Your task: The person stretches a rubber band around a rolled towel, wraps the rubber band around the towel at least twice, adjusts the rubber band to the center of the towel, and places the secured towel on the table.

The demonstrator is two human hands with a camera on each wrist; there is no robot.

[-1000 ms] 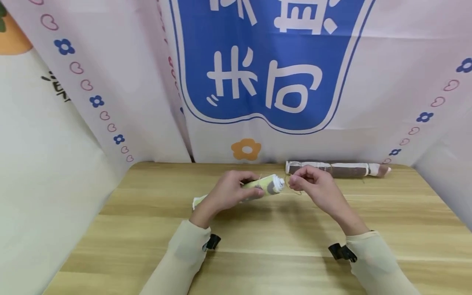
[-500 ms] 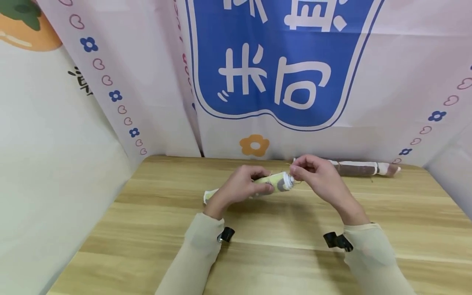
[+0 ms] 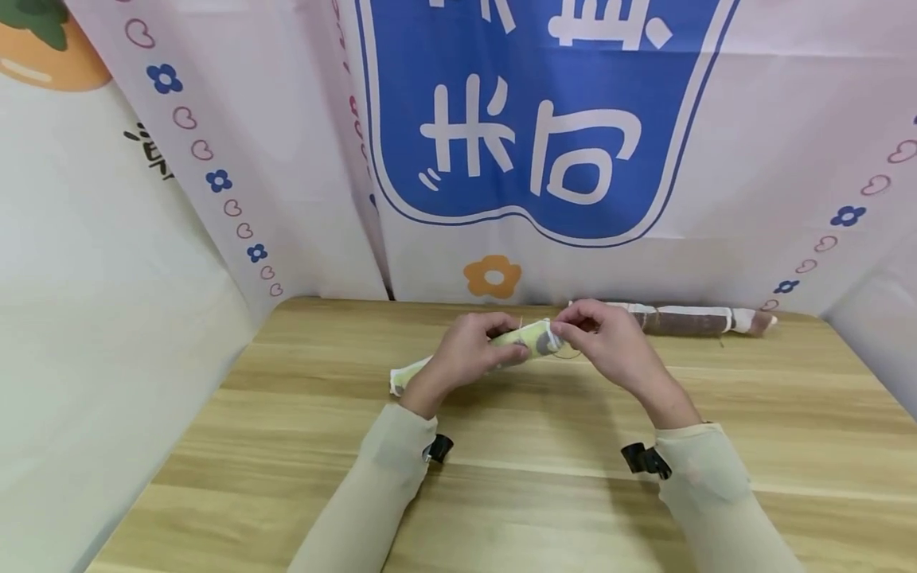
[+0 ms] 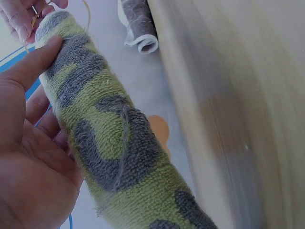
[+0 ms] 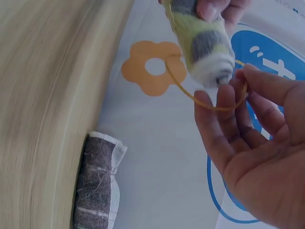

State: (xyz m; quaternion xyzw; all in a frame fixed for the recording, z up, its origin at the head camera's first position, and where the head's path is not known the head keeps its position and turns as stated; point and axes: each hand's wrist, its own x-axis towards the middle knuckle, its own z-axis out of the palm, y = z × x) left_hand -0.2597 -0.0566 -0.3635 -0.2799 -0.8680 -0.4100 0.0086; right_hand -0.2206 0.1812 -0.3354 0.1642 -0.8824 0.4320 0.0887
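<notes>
My left hand (image 3: 464,354) grips a rolled towel (image 4: 114,129) of green-yellow and grey terry cloth, its thumb lying along one side. The roll slants over the table, its far end raised toward my right hand (image 3: 612,342). That hand pinches a thin yellow rubber band (image 5: 183,92) between thumb and fingertips, right at the roll's white-edged end. In the right wrist view the band hangs in a wide loop around and below that end. Loose threads show on the towel in the left wrist view.
A second rolled towel (image 3: 691,321), brown with white edging, lies along the back of the wooden table (image 3: 530,493), partly behind my right hand. A printed cloth (image 3: 444,263) with a blue panel hangs directly behind the table's back edge.
My right hand has closed the gap to the towel roll, bringing the rubber band to its end. My left hand keeps its grip on the roll. The head view has shifted slightly.
</notes>
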